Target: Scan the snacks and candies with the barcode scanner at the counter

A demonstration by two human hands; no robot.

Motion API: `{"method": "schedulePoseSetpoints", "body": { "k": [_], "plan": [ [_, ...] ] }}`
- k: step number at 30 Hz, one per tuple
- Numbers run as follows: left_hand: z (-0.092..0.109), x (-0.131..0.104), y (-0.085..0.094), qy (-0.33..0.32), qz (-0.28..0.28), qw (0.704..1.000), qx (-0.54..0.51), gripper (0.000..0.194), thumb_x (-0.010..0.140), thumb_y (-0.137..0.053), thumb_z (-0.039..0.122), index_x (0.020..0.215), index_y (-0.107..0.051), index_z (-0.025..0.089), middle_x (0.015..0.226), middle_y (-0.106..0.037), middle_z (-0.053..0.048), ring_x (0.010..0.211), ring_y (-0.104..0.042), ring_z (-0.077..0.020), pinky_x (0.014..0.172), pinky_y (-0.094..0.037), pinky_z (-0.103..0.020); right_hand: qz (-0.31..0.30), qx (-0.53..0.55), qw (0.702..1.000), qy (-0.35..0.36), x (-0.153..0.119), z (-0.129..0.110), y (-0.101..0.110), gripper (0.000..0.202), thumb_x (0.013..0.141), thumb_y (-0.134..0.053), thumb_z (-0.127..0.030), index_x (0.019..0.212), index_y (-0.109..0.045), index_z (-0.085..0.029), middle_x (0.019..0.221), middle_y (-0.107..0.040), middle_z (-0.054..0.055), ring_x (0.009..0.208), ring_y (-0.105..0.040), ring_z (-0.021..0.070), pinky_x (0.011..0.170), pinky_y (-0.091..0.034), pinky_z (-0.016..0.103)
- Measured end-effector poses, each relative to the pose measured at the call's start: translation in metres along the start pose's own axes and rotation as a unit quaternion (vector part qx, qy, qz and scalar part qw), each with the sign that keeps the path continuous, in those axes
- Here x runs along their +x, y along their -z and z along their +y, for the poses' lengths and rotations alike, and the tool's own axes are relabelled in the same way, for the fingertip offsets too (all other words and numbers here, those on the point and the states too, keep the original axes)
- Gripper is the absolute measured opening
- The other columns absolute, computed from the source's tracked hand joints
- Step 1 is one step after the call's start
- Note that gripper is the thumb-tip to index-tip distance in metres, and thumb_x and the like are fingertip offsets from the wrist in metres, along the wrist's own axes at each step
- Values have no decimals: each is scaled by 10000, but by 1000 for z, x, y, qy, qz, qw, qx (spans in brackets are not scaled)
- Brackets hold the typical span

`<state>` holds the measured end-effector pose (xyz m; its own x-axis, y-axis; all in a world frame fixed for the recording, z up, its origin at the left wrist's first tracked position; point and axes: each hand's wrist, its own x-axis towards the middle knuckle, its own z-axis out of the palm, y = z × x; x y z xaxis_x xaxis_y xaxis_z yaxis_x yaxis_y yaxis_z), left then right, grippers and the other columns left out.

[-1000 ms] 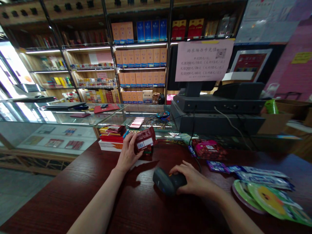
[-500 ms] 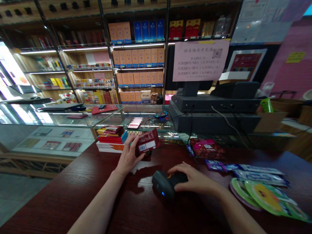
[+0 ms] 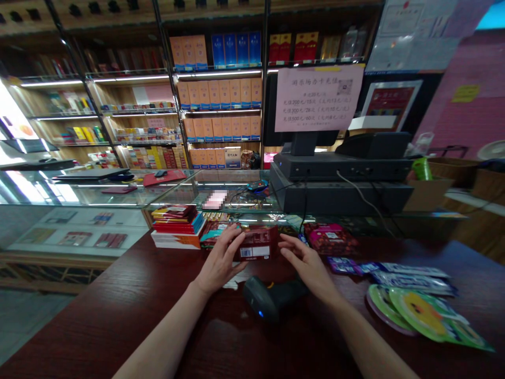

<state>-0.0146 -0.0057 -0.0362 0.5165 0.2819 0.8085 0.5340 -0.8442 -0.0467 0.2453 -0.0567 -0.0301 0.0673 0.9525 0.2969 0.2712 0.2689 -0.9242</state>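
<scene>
A dark red packet [image 3: 258, 243] with a white barcode label is gripped at its left end by my left hand [image 3: 223, 259]. My right hand [image 3: 305, 262] is just right of the packet, fingers apart and holding nothing. Below the two hands a black barcode scanner [image 3: 264, 300] with a blue light lies on the dark wooden counter [image 3: 221, 337]. Left of my left hand stands a stack of red and yellow packs [image 3: 177, 221] on white and orange boxes. A teal and red packet [image 3: 213, 234] lies partly hidden behind my left hand.
At the right lie a dark red bag [image 3: 331, 239], purple and blue wrappers [image 3: 414, 279] and green round packages [image 3: 422, 313]. A monitor with a paper sign [image 3: 317, 100] stands on black equipment [image 3: 339, 195] behind. A phone [image 3: 215, 200] rests on the glass.
My right hand has let go of the scanner and moved up beside the packet. My left hand has brought the packet slightly right and lower, and it is more level.
</scene>
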Motion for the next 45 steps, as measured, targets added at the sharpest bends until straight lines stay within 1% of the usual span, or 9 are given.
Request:
{"method": "schedulePoseSetpoints", "body": {
  "k": [4,10,18,26,31,37,40,42,45],
  "plan": [
    [1,-1,-3,-15,-12,1000,-17,857,876,-663,221,1559,-145,241,1439,-423,-180,1452,-323,-358,1122,-420,-590,-7,-12,1000,-6,1,5,-1,443,839,-628,-436,1211,-656,-196,1042,-743,79,958,-695,238,887,-533,393],
    [1,-4,-5,-8,-26,999,-24,844,880,-666,233,1553,-158,239,1462,-406,-185,1462,-300,-366,1120,-417,-600,-29,-45,999,7,-1,3,0,289,820,-650,-464,910,-716,-198,936,-736,54,885,-678,235,802,-533,349],
    [-1,-5,-1,22,-7,1000,7,921,863,-697,312,1562,-100,243,1554,-306,-206,1458,-320,-346,1126,-422,-549,-29,-71,993,91,-7,-16,2,265,841,-652,-431,693,-655,-210,761,-608,6,747,-589,178,728,-466,291],
    [-3,-8,-9,114,26,993,16,1049,819,-727,452,1574,-45,196,1456,-466,-225,1326,-498,-343,1062,-457,-511,0,-73,987,141,-6,-15,-1,269,847,-669,-429,680,-636,-220,749,-613,17,741,-586,188,726,-457,312],
    [-4,-8,-14,165,14,986,4,1094,771,-772,458,1575,-79,193,1337,-577,-202,1170,-606,-332,990,-488,-482,27,-90,985,141,-5,-8,-3,248,849,-670,-432,716,-657,-224,780,-635,26,771,-600,201,745,-459,326],
    [0,-1,-12,220,-56,967,-116,953,781,-765,305,1546,-197,272,1392,-555,-122,1265,-569,-273,1034,-471,-400,59,-117,983,126,-6,-2,-5,236,864,-647,-420,736,-683,-225,785,-654,25,790,-614,212,762,-455,336],
    [-1,-1,-12,265,-78,943,-185,869,773,-753,251,1507,-288,280,1137,-668,-50,926,-692,-201,842,-552,-345,72,-122,983,117,-5,-2,-5,225,859,-648,-416,743,-696,-229,792,-669,24,802,-626,218,774,-458,339],
    [-2,-1,-13,293,-87,924,-230,792,774,-742,235,1465,-354,263,936,-673,7,722,-661,-151,709,-550,-296,79,-123,983,115,-5,-3,-5,222,856,-647,-413,743,-699,-229,794,-677,25,801,-628,220,784,-459,344],
    [-5,-1,-11,312,-78,912,-255,437,773,-742,258,1177,-582,212,788,-638,31,686,-629,-141,661,-517,-263,88,-124,982,115,-4,-4,-5,231,857,-641,-425,746,-700,-231,794,-681,29,797,-627,223,788,-460,349]
  ]
}}
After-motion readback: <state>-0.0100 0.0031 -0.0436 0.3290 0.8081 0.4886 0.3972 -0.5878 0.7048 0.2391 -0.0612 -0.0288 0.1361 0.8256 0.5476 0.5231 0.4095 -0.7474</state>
